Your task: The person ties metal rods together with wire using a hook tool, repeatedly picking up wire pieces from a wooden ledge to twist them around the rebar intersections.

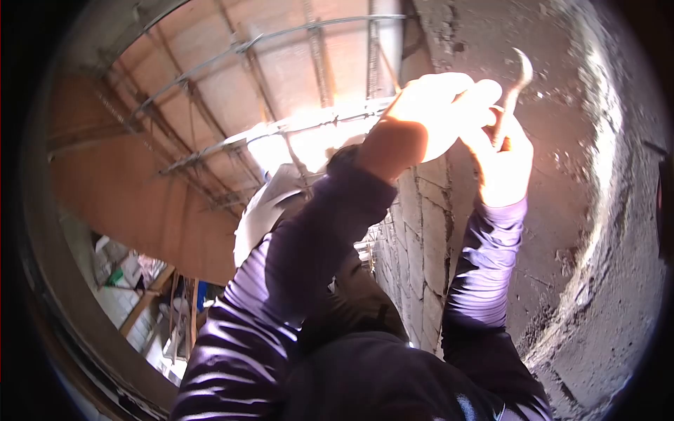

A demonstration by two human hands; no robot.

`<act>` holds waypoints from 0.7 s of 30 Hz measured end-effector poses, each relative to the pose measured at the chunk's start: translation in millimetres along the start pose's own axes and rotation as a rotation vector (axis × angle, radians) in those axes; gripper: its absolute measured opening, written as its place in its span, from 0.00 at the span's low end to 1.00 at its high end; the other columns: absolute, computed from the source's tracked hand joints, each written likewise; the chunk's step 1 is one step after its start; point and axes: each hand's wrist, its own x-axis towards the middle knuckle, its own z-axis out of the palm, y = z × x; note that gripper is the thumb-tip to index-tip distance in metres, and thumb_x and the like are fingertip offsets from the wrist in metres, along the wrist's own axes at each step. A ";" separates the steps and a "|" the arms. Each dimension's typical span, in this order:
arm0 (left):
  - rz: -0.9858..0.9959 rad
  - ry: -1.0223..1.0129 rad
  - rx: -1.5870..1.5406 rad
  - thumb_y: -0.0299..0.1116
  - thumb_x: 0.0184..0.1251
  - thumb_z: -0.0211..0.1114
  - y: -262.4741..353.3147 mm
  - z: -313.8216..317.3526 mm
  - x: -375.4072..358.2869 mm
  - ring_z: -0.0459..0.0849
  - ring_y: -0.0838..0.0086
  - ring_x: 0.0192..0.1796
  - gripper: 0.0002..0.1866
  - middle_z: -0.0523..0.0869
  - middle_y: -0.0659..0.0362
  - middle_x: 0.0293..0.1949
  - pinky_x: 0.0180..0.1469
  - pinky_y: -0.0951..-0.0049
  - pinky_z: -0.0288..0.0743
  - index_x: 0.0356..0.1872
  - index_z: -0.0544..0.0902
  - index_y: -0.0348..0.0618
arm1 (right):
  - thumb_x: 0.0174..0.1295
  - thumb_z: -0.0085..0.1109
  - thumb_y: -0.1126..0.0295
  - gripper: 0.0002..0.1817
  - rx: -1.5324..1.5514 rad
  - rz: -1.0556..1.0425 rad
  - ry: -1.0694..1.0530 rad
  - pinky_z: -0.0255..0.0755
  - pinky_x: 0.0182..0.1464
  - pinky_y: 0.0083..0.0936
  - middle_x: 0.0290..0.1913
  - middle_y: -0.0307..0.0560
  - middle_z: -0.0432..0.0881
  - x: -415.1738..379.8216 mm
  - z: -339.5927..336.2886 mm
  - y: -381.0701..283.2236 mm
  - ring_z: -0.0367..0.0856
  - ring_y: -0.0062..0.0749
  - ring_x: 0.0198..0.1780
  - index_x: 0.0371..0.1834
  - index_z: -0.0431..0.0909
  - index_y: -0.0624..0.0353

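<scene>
My right hand (509,165) is closed round a thin, curved, pale rod with a bent tip (521,78), which points upward past the fingers. My left hand (432,116) is raised right beside it, its fingers bent together and reaching toward the right hand. Strong light washes out the left hand, and whatever lies between its fingers cannot be made out. Both arms wear dark purple sleeves. Close to my left hand runs a steel bar (309,125) of the rebar grid.
Crossed rebar (251,43) stands before reddish-brown panels (140,203). A block wall (421,231) and rough grey mortar surface (554,203) lie on the right. Pale fabric (263,207) shows behind my left forearm. Clutter and a wooden piece (146,302) are at lower left.
</scene>
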 end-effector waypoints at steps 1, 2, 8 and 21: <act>-0.158 -0.063 -0.013 0.28 0.71 0.64 7.8 -3.1 -1.8 0.86 0.68 0.50 0.18 0.87 0.50 0.53 0.53 0.68 0.81 0.59 0.81 0.33 | 0.62 0.71 0.72 0.20 -0.018 -0.012 -0.020 0.76 0.46 0.21 0.46 0.42 0.86 -1.0 -1.2 -4.5 0.81 0.20 0.42 0.56 0.82 0.66; -0.198 -0.043 -0.071 0.27 0.70 0.65 9.4 -0.8 -4.5 0.86 0.68 0.55 0.21 0.86 0.50 0.57 0.56 0.69 0.82 0.62 0.78 0.32 | 0.62 0.71 0.72 0.19 -0.103 -0.014 -0.015 0.75 0.44 0.20 0.42 0.40 0.86 -3.4 -1.3 -9.7 0.79 0.18 0.39 0.55 0.82 0.67; -0.274 0.086 0.268 0.27 0.70 0.59 47.4 6.1 -14.0 0.86 0.72 0.50 0.17 0.87 0.52 0.55 0.51 0.74 0.82 0.56 0.83 0.30 | 0.66 0.67 0.71 0.09 0.125 0.120 0.041 0.70 0.33 0.16 0.33 0.38 0.82 -13.8 -6.7 -16.3 0.74 0.14 0.29 0.45 0.80 0.62; -0.067 0.295 -0.374 0.28 0.65 0.58 -11.6 -32.8 -28.4 0.83 0.65 0.54 0.27 0.84 0.49 0.57 0.56 0.70 0.77 0.66 0.75 0.33 | 0.71 0.61 0.62 0.13 0.372 0.062 0.208 0.53 0.20 0.13 0.23 0.31 0.73 -13.9 -25.0 -71.3 0.63 0.10 0.19 0.44 0.83 0.63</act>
